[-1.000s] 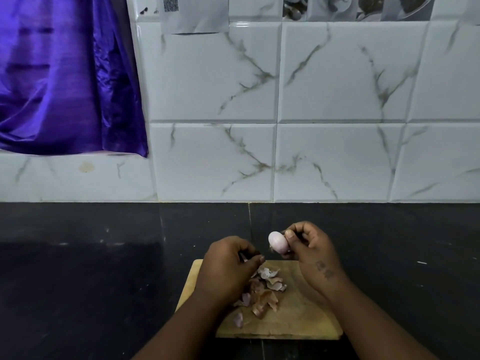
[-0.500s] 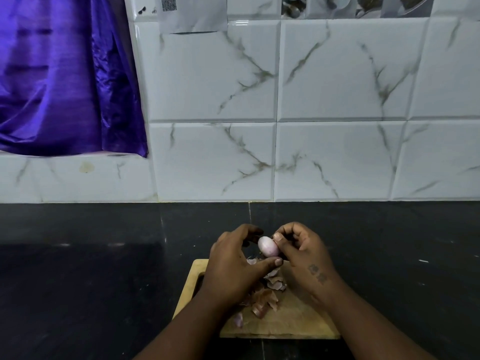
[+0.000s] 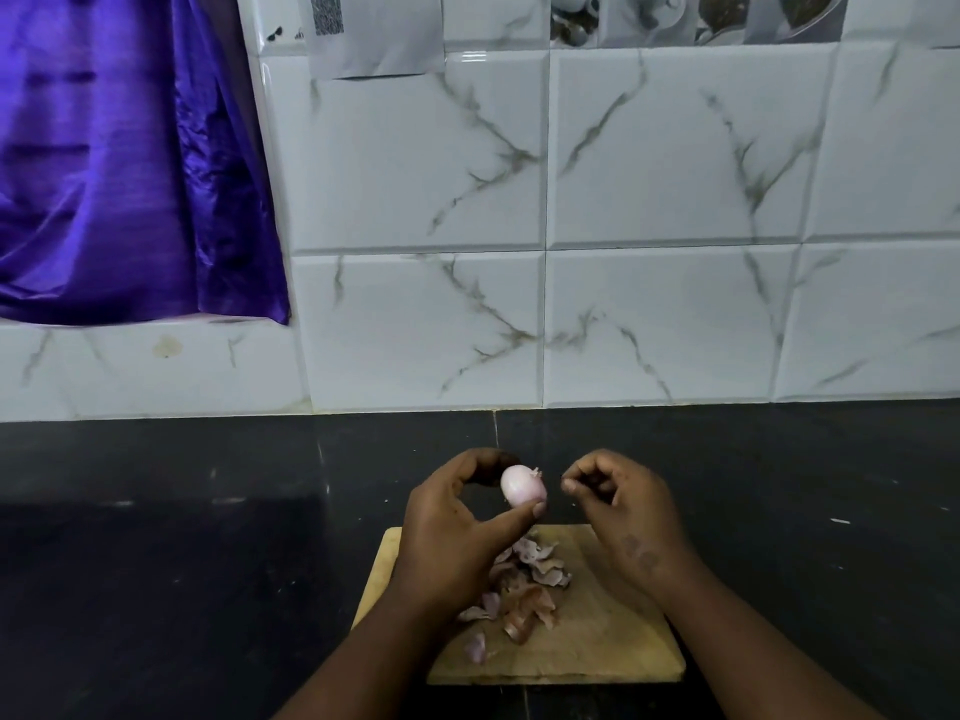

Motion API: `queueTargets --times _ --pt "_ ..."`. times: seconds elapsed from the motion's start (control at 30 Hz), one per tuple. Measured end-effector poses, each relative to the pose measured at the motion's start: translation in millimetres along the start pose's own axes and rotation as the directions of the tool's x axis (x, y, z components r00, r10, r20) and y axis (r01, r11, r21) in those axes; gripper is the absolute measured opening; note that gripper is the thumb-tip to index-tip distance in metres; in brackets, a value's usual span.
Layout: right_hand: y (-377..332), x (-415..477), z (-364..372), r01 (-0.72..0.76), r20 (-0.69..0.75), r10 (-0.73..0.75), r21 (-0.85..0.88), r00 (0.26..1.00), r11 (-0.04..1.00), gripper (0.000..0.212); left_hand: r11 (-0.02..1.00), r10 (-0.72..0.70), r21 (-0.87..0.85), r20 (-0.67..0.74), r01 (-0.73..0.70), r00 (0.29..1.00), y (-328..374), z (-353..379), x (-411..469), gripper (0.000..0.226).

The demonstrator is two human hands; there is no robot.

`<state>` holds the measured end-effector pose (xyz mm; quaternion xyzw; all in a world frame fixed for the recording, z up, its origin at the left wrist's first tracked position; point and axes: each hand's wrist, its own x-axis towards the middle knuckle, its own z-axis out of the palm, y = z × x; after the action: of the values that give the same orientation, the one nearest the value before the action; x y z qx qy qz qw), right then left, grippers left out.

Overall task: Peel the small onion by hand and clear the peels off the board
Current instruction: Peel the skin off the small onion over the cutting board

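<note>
Partly hidden board, peels, onion pinched by left hand

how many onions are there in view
1. The small onion is pinched in the left hand, above the far edge of the board. Only peels lie there; any others would be hidden.

The hands (both forearms run off the bottom edge) cover part of the board.
</note>
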<state>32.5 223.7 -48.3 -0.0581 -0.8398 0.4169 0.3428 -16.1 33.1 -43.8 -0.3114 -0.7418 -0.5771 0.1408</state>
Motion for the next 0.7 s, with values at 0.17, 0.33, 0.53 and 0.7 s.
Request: queueTargets --times 0.17,0.33,0.53,0.7 --pt "-14.1 -6.6 -3.6 0.037 0.24 -0.007 -0.122 0.971 0.992 0.034 1.0 0.002 0.031 -0.008 -0.002 1.0 -2.6 1.1 1.1 0.042" --pt "-14.5 -7.3 -3.9 0.035 0.186 -0.031 -0.018 0.982 0.999 0.026 0.995 0.025 0.096 -0.033 -0.022 0.999 -3.6 0.6 -0.5 0.046" --pt "-12.5 -3.4 -4.1 0.091 -0.015 -0.09 0.093 0.996 0.992 0.017 0.955 0.108 0.282 -0.03 -0.095 0.994 -7.1 3.5 -0.6 0.053" --pt "-15.3 -5.4 -2.1 0.16 0.004 -0.161 0.055 0.987 0.986 0.015 0.936 0.122 0.336 -0.041 -0.101 0.992 -6.5 3.1 -2.0 0.051"
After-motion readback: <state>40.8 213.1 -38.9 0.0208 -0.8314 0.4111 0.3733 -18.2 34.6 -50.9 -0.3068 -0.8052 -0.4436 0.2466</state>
